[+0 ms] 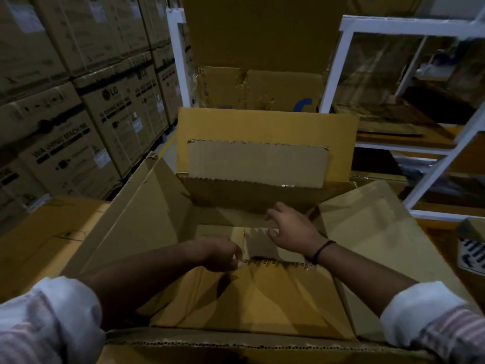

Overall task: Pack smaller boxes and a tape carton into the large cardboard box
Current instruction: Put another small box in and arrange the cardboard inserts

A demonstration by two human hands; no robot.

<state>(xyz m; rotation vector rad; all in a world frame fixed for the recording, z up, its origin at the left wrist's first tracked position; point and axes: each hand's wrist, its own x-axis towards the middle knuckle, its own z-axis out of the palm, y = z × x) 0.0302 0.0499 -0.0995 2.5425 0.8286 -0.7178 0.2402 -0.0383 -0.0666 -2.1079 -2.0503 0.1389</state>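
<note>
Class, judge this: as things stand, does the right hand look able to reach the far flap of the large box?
Probably yes: the right hand is open inside the large box, and nothing stands between it and the far flap.

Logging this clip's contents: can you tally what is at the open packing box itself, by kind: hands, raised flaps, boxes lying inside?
Hands: 2, the left hand curled and the right hand spread open, both inside the large cardboard box
Raised flaps: 3, a far flap, a left flap and a right flap
Smaller boxes lying inside: 1, a smaller box
Total: 6
</note>
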